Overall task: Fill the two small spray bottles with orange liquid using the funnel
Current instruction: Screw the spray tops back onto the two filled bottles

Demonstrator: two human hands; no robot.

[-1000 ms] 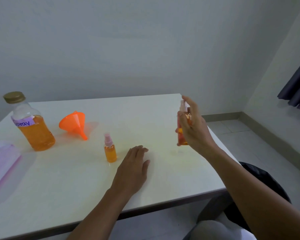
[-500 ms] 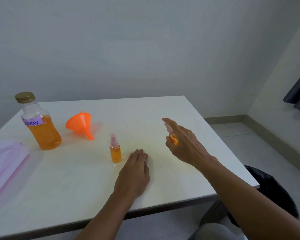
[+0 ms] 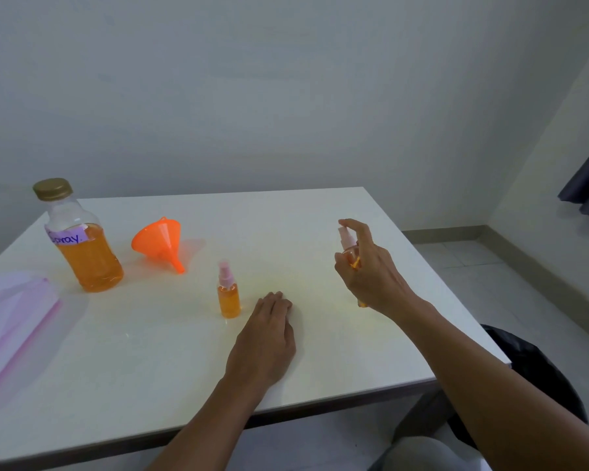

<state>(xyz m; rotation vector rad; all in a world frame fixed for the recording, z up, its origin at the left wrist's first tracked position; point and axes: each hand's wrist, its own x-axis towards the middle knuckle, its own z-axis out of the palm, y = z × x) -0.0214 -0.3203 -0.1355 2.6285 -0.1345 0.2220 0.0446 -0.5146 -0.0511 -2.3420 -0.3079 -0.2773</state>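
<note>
My right hand (image 3: 371, 270) grips a small spray bottle (image 3: 349, 248) of orange liquid above the table, forefinger over its pink pump top. A second small spray bottle (image 3: 228, 294), filled with orange liquid and capped pink, stands upright mid-table. My left hand (image 3: 269, 338) lies flat on the table just right of that bottle, holding nothing. An orange funnel (image 3: 162, 241) lies on its side at the back left. Beside it stands a large bottle (image 3: 82, 243) with a gold cap and a purple label, about half full of orange liquid.
The white table (image 3: 150, 368) ends at a front edge near my body and a right edge by my right arm. A pink-tinted plastic bag (image 3: 11, 317) lies at the far left. A dark bin (image 3: 537, 379) sits on the floor right of the table.
My right hand dropped with the spray bottle, tilted it, and now holds it upright again a little higher. My left hand stays flat on the table.
</note>
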